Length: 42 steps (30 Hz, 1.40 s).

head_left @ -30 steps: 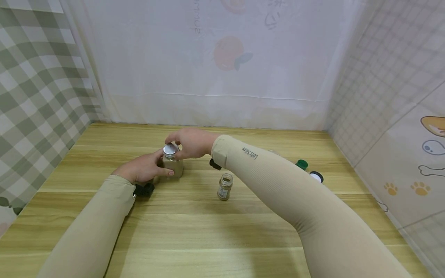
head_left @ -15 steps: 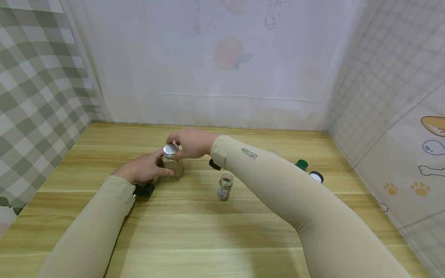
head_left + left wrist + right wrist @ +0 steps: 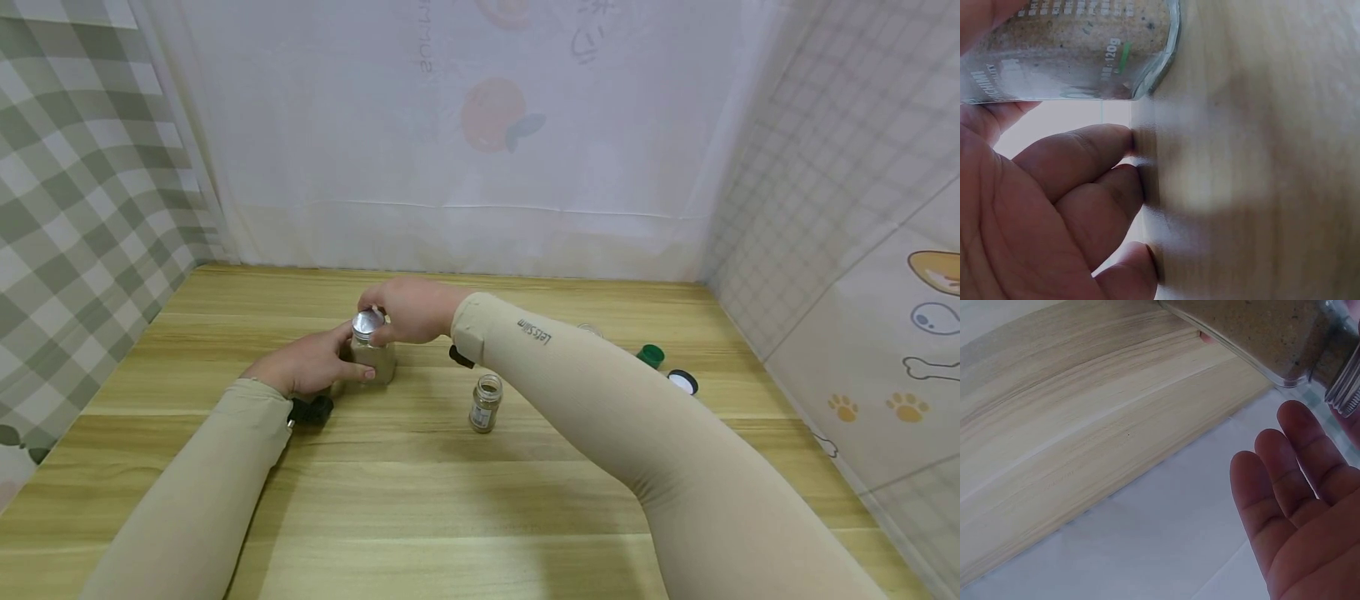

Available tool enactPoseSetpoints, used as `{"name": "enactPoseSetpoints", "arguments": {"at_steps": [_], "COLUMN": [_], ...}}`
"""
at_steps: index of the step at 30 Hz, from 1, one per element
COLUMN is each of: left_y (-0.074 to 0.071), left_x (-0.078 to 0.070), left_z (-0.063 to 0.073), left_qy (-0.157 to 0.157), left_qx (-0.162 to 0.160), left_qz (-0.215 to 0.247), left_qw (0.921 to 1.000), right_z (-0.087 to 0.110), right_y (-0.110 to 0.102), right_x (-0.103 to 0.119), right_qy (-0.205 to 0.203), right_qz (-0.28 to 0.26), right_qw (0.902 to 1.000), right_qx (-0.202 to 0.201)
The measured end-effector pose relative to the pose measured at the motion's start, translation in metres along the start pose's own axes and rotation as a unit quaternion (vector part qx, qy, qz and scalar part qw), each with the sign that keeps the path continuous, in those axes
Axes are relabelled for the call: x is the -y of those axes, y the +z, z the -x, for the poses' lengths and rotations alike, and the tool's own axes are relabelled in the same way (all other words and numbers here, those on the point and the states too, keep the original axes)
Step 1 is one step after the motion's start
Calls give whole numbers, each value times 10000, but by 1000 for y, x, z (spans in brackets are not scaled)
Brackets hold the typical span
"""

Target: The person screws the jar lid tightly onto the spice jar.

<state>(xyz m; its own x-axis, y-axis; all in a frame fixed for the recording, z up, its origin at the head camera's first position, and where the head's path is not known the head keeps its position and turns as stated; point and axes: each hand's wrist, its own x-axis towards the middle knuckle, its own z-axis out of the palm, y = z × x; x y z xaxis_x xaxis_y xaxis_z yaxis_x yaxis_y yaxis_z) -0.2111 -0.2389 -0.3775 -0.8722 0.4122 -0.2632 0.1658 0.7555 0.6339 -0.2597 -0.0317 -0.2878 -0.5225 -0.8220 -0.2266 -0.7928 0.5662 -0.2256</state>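
Observation:
A square glass jar (image 3: pixel 380 365) of brownish seasoning stands upright at the left of the table. My left hand (image 3: pixel 315 362) grips its body, thumb across the front. In the left wrist view, white print shows on the jar (image 3: pixel 1085 56), and the other fingertips reach the tabletop beside it. From above, my right hand (image 3: pixel 416 310) pinches the ridged silver lid (image 3: pixel 367 323) at the jar's mouth. The right wrist view has the lid (image 3: pixel 1345 387) at its edge, with several fingers (image 3: pixel 1254 494) extended away from the glass.
A smaller lidless jar (image 3: pixel 486 404) with a label stands near the table's middle. To the right lie a green cap (image 3: pixel 651 356) and a black lid with a white inside (image 3: pixel 683 382). Behind the right sleeve, a clear round item (image 3: pixel 590 330) is mostly hidden.
My right hand and forearm have shifted very slightly at the lid, the sleeve's print edging left. The left hand and the jar stay in place.

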Motion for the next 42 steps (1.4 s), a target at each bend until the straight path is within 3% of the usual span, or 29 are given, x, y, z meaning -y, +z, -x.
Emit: {"name": "enactPoseSetpoints", "arguments": {"at_steps": [11,24,36,42], "left_y": [0,0,1,1], "left_x": [-1,0,0,-1], "left_z": [1,0,-1,0], "left_qy": [37,8,10,60], "left_qx": [29,35,58,39], "left_qz": [32,68,88,104], "left_qw": [10000,10000,9999,9999], "right_z": [2,-2,-1,-2], "right_y": [-1,0,1,0], "right_x": [-1,-1,-2,-1], "right_qy": [-48,119,-106,49], "right_qz": [-221,-55,-13,-74], "right_qw": [9994,9997,9996,9996], "right_qx": [262,193,245,250]}}
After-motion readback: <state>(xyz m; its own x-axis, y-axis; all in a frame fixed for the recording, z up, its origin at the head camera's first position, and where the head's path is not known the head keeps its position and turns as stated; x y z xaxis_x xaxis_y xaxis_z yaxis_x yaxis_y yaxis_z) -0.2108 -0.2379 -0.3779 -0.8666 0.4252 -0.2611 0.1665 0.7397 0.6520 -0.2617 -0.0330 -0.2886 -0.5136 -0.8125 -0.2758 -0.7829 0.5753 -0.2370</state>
